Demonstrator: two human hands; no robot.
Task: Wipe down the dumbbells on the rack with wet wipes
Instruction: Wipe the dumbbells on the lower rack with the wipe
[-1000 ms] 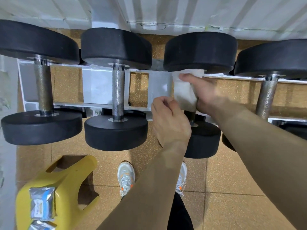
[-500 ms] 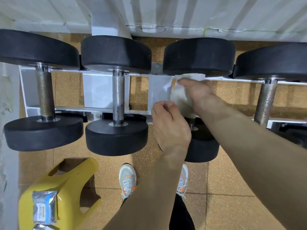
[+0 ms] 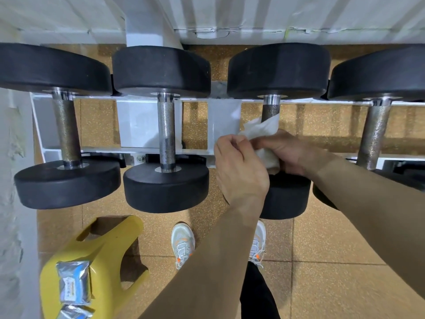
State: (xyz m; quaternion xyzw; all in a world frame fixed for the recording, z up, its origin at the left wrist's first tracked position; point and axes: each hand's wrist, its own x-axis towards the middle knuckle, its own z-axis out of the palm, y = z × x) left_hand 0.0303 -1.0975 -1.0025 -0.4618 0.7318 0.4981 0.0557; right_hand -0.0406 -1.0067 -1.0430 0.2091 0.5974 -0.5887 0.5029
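The right hand (image 3: 292, 153) clamps its fingers on a soft, limp wipe (image 3: 259, 130) round the rough handle (image 3: 271, 110) of a heavy dumbbell (image 3: 278, 70) by the front rail of the rack (image 3: 103, 149), while the left hand (image 3: 240, 171) curls against the wipe, grip unclear.

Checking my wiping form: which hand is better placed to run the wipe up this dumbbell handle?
Right. The right hand holds the wipe wrapped round the handle; the left hand only sits beside it, fingers curled at the wipe's edge.
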